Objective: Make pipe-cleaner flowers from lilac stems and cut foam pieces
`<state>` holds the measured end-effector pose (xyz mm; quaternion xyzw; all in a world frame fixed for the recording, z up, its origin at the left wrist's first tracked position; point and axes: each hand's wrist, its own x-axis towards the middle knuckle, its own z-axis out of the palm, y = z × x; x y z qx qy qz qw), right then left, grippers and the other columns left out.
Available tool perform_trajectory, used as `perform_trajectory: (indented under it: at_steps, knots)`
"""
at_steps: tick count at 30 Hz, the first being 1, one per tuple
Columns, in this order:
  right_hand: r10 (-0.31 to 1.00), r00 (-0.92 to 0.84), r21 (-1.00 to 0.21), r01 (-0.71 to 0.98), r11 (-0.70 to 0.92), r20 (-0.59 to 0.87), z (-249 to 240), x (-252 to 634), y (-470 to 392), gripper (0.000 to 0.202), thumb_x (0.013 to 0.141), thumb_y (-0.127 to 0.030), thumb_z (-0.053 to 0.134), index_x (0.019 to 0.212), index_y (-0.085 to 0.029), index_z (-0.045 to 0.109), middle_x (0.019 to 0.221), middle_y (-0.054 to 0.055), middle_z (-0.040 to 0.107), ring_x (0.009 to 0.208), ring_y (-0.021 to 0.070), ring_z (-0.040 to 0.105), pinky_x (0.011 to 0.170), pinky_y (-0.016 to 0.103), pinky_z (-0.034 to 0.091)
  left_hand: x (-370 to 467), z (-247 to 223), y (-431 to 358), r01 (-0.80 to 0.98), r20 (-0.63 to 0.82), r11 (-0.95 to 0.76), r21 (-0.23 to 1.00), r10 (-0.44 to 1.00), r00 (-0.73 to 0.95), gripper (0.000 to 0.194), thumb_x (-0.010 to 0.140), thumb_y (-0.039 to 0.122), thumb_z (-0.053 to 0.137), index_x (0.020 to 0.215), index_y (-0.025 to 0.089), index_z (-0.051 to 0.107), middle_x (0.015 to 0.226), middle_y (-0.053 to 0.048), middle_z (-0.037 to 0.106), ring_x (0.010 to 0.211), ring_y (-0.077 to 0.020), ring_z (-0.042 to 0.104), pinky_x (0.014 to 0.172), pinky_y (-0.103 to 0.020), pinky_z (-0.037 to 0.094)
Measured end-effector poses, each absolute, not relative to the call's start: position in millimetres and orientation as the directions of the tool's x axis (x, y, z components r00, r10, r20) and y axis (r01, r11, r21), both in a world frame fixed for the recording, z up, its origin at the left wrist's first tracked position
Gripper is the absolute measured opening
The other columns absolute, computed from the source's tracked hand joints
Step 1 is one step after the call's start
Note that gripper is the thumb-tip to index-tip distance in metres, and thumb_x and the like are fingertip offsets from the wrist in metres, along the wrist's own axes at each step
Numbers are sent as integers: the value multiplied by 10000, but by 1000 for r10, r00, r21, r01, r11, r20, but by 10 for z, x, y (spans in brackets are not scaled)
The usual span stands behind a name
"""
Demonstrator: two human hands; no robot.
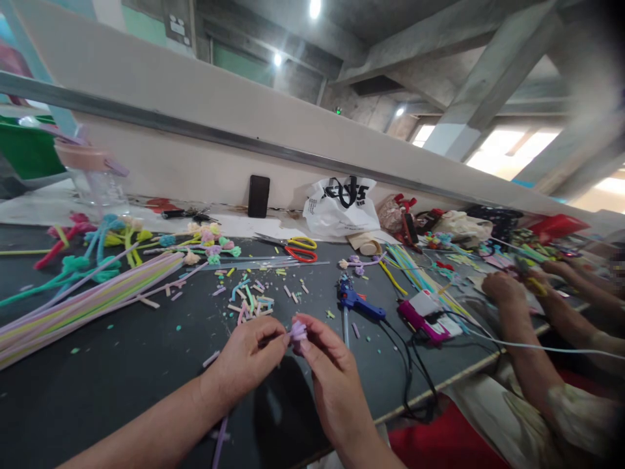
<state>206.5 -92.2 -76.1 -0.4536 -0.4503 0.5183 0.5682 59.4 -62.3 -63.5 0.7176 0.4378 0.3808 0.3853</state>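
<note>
A small lilac flower of fuzzy pipe cleaner (pixel 298 332) sits between my two hands, above the dark table. My left hand (pixel 251 348) pinches its left side with thumb and forefinger. Curled around its right side are the fingers of my right hand (pixel 329 361). Below my left wrist a purple pipe cleaner (pixel 221 443) shows in part; whether it joins the flower I cannot tell. Short pastel cut pieces (pixel 251 301) lie scattered just beyond my hands. To the right rests a blue hot glue gun (pixel 359 301), with a clear glue stick beneath it.
Long pastel pipe cleaners (pixel 97 296) and finished flowers (pixel 212 244) cover the left side. Scissors (pixel 297 247), a black phone (pixel 258 196) and a white bag (pixel 342 205) are at the back. A magenta power strip (pixel 424 322) trails cables at right, near a co-worker's hands (pixel 505 290).
</note>
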Motion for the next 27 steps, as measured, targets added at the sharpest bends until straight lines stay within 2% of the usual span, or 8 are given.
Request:
perform_trajectory:
  at_steps: [3, 6, 9, 12, 16, 19, 23, 27]
  knots:
    - [998, 60, -964, -263, 46, 31, -764, 2066, -892, 362, 750, -221, 617, 1109, -255, 598, 1094, 26, 631, 971, 181, 569, 894, 328, 411, 590, -665, -595, 198, 152, -214, 957, 945, 290, 256, 792, 283, 447, 572, 162, 500, 575, 27, 426, 586, -112, 415, 547, -217, 325]
    - [992, 127, -907, -414, 77, 27, -784, 2022, -843, 417, 727, -210, 624, 1134, -286, 575, 1202, 21, 572, 1038, 189, 542, 917, 347, 402, 607, -743, -564, -59, 33, -18, 998, 964, 263, 264, 805, 314, 461, 586, 166, 473, 541, 52, 359, 520, -88, 335, 486, -196, 282]
    - [995, 95, -878, -478, 40, -7, -821, 1915, -792, 404, 711, -208, 632, 1109, -269, 593, 1178, 31, 591, 1057, 204, 538, 927, 363, 395, 637, -812, -546, -316, -47, 129, 940, 966, 255, 246, 806, 368, 492, 665, 166, 508, 566, 55, 400, 523, -77, 349, 505, -181, 309]
    - [999, 2, -899, -436, -29, -33, -845, 1784, -736, 314, 742, -247, 620, 1055, -227, 629, 1082, 41, 643, 1023, 206, 559, 925, 356, 391, 668, -832, -535, -422, -83, 186, 887, 965, 250, 236, 773, 406, 552, 768, 170, 551, 619, 48, 458, 561, -77, 412, 555, -182, 361]
    - [1000, 11, -955, -296, -5, -9, -827, 1672, -621, 241, 770, -323, 601, 967, -201, 667, 964, 32, 671, 955, 192, 577, 904, 326, 399, 701, -830, -504, -489, -83, 166, 856, 979, 186, 239, 722, 375, 627, 840, 180, 554, 733, 32, 536, 690, -90, 500, 666, -195, 413]
    - [997, 10, -989, -132, 74, 73, -790, 1639, -521, 214, 783, -339, 579, 906, -192, 674, 873, 23, 662, 850, 178, 577, 831, 301, 428, 707, -843, -474, -497, -79, 132, 858, 989, 126, 265, 687, 384, 651, 819, 179, 548, 722, 34, 550, 645, -90, 500, 612, -194, 417]
    - [991, -34, -992, -21, 128, 129, -753, 1597, -421, 247, 804, -357, 530, 864, -164, 673, 760, 15, 634, 744, 162, 554, 698, 257, 444, 680, -856, -448, -383, -77, 74, 921, 997, 7, 231, 691, 381, 621, 764, 172, 556, 611, 46, 533, 528, -91, 467, 517, -197, 397]
    - [993, -65, -995, 7, 101, 100, -753, 1543, -350, 265, 799, -358, 519, 846, -147, 674, 729, 21, 626, 738, 170, 554, 702, 266, 434, 630, -848, -412, -241, -19, -4, 971, 996, -92, 177, 694, 332, 602, 734, 159, 602, 669, 7, 607, 618, -130, 528, 599, -226, 434]
